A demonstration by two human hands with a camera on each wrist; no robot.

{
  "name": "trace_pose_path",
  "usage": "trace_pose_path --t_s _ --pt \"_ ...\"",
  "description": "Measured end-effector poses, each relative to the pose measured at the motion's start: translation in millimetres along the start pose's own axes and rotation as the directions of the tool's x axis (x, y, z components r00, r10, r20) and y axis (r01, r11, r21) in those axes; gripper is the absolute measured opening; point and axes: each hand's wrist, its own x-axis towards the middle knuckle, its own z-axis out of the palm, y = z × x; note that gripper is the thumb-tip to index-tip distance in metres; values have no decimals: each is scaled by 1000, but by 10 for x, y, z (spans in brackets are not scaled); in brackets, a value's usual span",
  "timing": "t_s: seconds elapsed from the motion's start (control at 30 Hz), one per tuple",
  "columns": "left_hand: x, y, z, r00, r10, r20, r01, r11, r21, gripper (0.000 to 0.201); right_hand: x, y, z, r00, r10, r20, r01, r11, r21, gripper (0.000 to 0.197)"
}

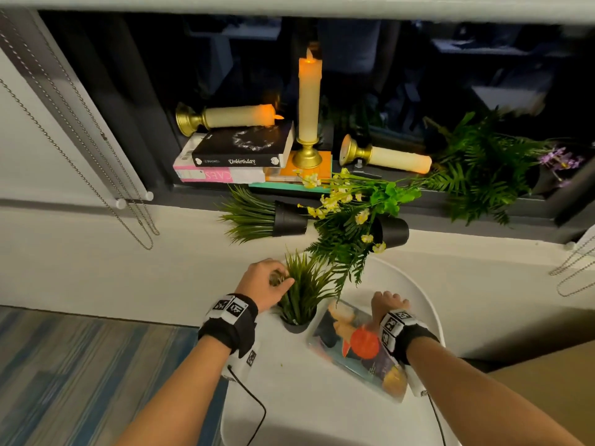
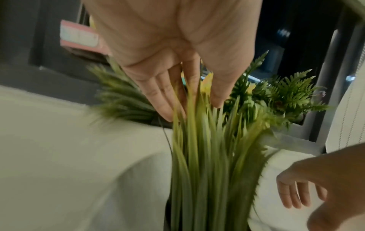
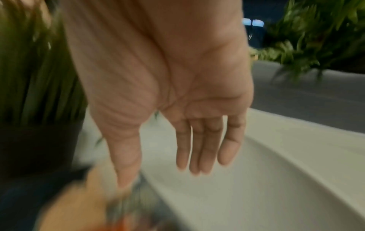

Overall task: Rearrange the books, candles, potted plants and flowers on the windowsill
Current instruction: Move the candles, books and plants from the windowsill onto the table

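The rearranging looks barely begun. In the middle of the head view, the dark windowsill [image 1: 402, 201] is still a jumble. One tall cream candle in a gold holder [image 1: 309, 101] stands upright on an orange book [image 1: 325, 162]. Two shorter cream candles lie on their sides: one [image 1: 231, 116] above a black paperback [image 1: 244, 144] that tops a pink-and-white book [image 1: 209, 175], the other [image 1: 386, 156] to the right. Two black-potted plants lie toppled at the sill's front edge: a spiky grass one [image 1: 257, 217] and a fern with yellow flowers [image 1: 354, 217]. A larger fern with purple blooms [image 1: 489, 165] sprawls at the right.

Lower in the frame, on a round white table [image 1: 306, 397], an upright grass plant in a dark pot [image 1: 301, 297] stands beside a glossy illustrated book [image 1: 357, 346]. The left hand [image 1: 267, 283] has straight fingers [image 2: 158, 100] slid in among the blade tips, touching but not gripping them. The right hand [image 1: 386, 305] hovers over the book's far corner, fingers [image 3: 201, 146] loosely extended and together, holding nothing.

Nearly everything is left to do: the candles stood up, the pots righted, the books squared, these two items returned. Room is tight. The overhanging fern fronds crowd the table's far edge and brush the grass plant, so I judge a lift would snag. Free sill lies at the left, by the hanging bead chains [image 1: 96, 162].
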Motion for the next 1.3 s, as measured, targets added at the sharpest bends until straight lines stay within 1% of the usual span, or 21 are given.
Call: trace_pose_path --t_s 0.07,0.13,0.2,0.23,0.27,0.33,0.4,0.47,0.5,0.53,0.6,0.67,0.7,0.73,0.8,0.87,0.93,1.0,1.13,1.2,1.3 --pt "99 102 -200 999 42 -8 -42 999 -6 12 -12 -101 -342 996 -85 34 85 996 -9 51" --pt "224 265 -445 994 94 -47 -94 996 -5 11 -89 -210 -759 982 -175 66 171 984 57 49" --pt "375 481 -702 982 166 -93 -165 986 21 5 -178 -279 -1181 964 -247 98 228 958 172 41" --pt "451 590 -826 973 200 -115 -197 980 37 3 -217 -305 -1374 958 -265 110 234 944 233 39" --pt "524 681 -935 966 222 -136 -217 975 47 4 -252 -325 -1562 955 -274 115 236 934 268 40" --pt "660 794 -1098 955 238 -174 -233 971 49 7 -297 -355 -1890 954 -277 119 237 934 268 46" --pt "775 849 -1181 951 246 -188 -237 969 71 9 -329 -364 -2179 955 -283 93 243 921 306 45" --pt "885 883 -1237 947 253 -196 -239 966 95 10 -341 -379 -2449 954 -299 11 276 894 352 42" --pt "941 903 -1269 945 256 -205 -238 965 106 11 -337 -388 -2576 952 -300 -57 299 879 371 41" --pt "1014 918 -1304 942 256 -219 -233 964 124 11 -327 -403 -2698 944 -294 -149 330 862 386 40" --pt "1181 953 -1391 932 254 -258 -214 961 175 12 -255 -466 -2920 904 -243 -351 383 825 415 39" --pt "1360 991 -1490 931 238 -277 -177 957 229 15 -140 -561 -3073 854 -177 -489 425 778 462 32" --pt "1448 1009 -1537 935 227 -271 -154 952 265 20 -76 -617 -3125 833 -148 -533 440 763 475 29" --pt "1531 1023 -1583 941 216 -261 -131 942 309 24 -1 -673 -3158 814 -128 -566 450 756 476 32" --pt "1679 1031 -1658 950 191 -246 -86 920 383 33 127 -784 -3204 793 -109 -599 461 751 473 48" --pt "1779 995 -1700 955 160 -250 -44 909 415 40 238 -888 -3247 776 -104 -622 473 748 466 62" --pt "1841 904 -1708 957 132 -257 -13 908 418 45 353 -978 -3292 758 -96 -645 474 760 444 71" --pt "1892 797 -1707 959 121 -256 0 904 427 48 443 -1045 -3345 744 -73 -664 470 764 442 77" --pt "2018 660 -1715 955 144 -260 -2 878 479 52 555 -1143 -3407 729 -48 -683 475 754 455 76" --pt "2100 624 -1702 957 148 -249 -4 866 501 55 604 -1186 -3406 718 -36 -695 477 753 454 71" --pt "2231 596 -1668 964 152 -218 -12 845 535 58 651 -1214 -3374 701 -20 -712 502 724 474 60"
